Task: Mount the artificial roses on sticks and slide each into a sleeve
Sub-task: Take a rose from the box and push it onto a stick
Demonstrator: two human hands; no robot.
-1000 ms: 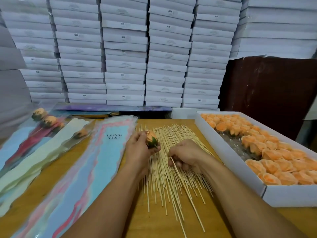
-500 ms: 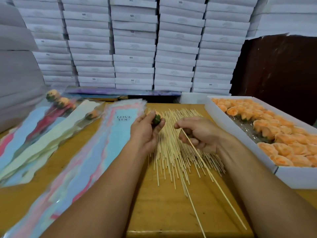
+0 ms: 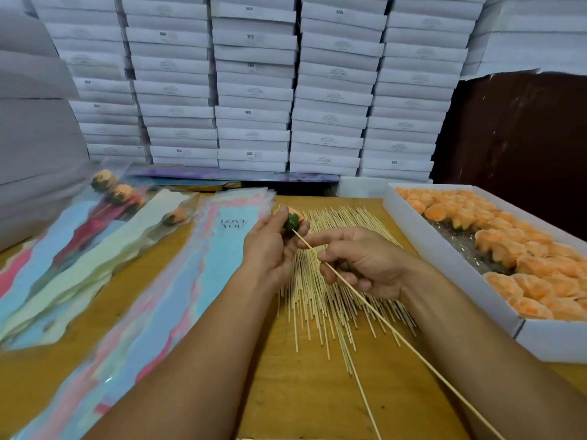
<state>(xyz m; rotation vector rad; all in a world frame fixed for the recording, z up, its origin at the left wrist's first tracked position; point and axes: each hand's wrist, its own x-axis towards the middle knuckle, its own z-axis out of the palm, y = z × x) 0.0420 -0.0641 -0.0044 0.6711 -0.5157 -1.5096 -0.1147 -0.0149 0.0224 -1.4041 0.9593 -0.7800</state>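
Green shows at the rose (image 3: 291, 221) base, which now faces the stick (image 3: 374, 308). Half a second ago the stick tip was still apart from it; now the tip touches the green base, so the push-in looks ready to start. The left hand (image 3: 270, 246) holds the rose with curled fingers, over the far end of the stick pile (image 3: 320, 300). The right hand (image 3: 362, 262) pinches the stick. The sleeves (image 3: 197, 281) lie at the left, blurry. The rose's petals are mostly hidden by the fingers. The stick's near end runs out of view.
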